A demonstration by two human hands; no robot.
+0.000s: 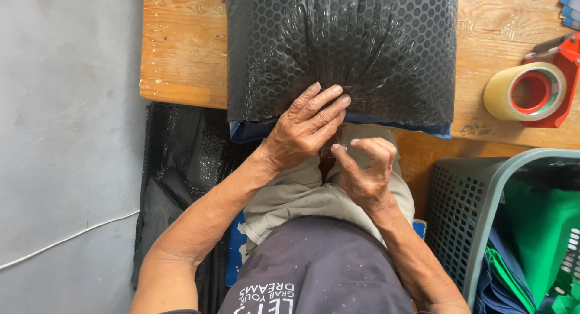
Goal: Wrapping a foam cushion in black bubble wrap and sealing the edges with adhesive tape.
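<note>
Looking down from the head camera, a plump parcel wrapped in black bubble plastic (341, 51) lies on the worn wooden bench top (181, 48), its near edge hanging just over the front of the bench. A strip of dark blue fabric (254, 130) peeks out from under that near edge.

The left hand (305, 129) presses flat on the parcel's near edge, fingers stretched out and close together, fingertips on the gathered, wrinkled plastic where the folds run together. It grips nothing; it is simply bearing down. The right hand (364, 169) sits just below and beside it, in front of the bench edge, fingers curled in with thumb and forefinger pinched together. Whether anything sits in that pinch, I cannot tell; it is too small to make out. The two hands are almost touching.

Off to the right on the bench lies a red tape dispenser (565, 78) loaded with a roll of pale tan packing tape (504, 93), well apart from the hands. Below it, beside the person's right arm, stands a grey-green perforated plastic basket (477, 199) holding folded green and blue cloth (538, 235). On the left, more black bubble wrap (181, 157) hangs down under the bench against the grey floor (66, 139), where a thin white cord (66, 238) runs across.
</note>
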